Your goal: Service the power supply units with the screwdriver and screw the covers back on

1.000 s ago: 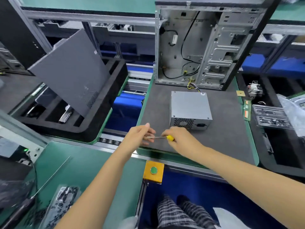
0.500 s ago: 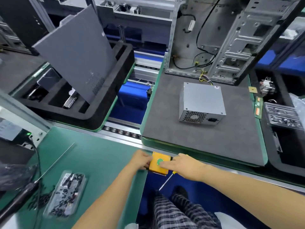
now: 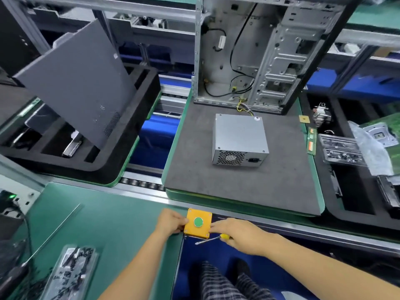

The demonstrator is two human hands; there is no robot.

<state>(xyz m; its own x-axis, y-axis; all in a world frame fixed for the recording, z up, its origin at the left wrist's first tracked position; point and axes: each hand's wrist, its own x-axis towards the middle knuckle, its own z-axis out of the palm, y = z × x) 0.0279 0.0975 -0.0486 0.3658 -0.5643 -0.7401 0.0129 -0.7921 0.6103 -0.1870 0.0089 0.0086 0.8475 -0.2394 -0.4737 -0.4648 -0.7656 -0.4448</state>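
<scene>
Left hand [image 3: 171,221] fingers grip the yellow button box [image 3: 198,223]; right hand [image 3: 240,233] holds the screwdriver [image 3: 211,239] just below it. Power supply [image 3: 239,139] sits well beyond the fingers, cover screwed on. Likely between units; next, press the button.

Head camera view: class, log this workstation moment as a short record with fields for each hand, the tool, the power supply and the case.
left hand: grips the yellow button box
right hand: holds the screwdriver, fingers at the box
power supply: untouched on the grey mat
computer case: upright, open, behind the supply
</scene>
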